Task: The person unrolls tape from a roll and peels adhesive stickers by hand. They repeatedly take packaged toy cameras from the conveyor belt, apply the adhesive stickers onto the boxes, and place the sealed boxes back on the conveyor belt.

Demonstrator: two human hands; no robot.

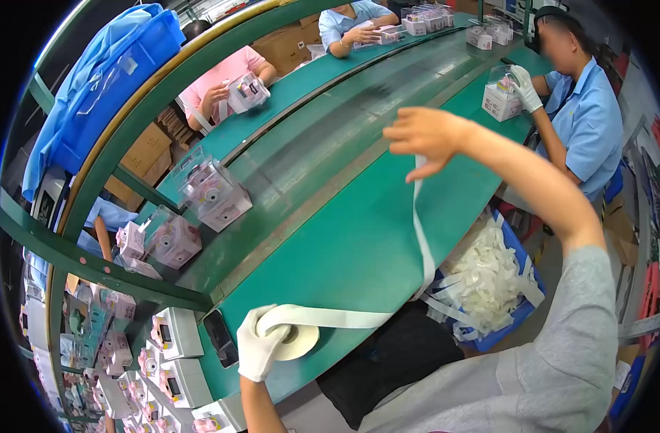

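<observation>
My left hand (261, 343), in a white glove, grips a roll of white tape (301, 345) at the near end of the green bench. From the roll a white strip (337, 318) runs right to the bench's near edge, dips out of sight, then rises again. My right hand (427, 137) is bare and raised over the bench, its fingers closed on the strip's upper end. A black phone (220, 338) lies just left of my gloved hand.
A blue bin (521, 274) heaped with white strip scraps (482, 278) stands below the bench edge. Boxed toy cameras (211, 191) sit along the conveyor (301, 151); white boxes (178, 332) crowd the left. A co-worker (583, 108) sits right, others opposite. A green frame (120, 281) crosses left.
</observation>
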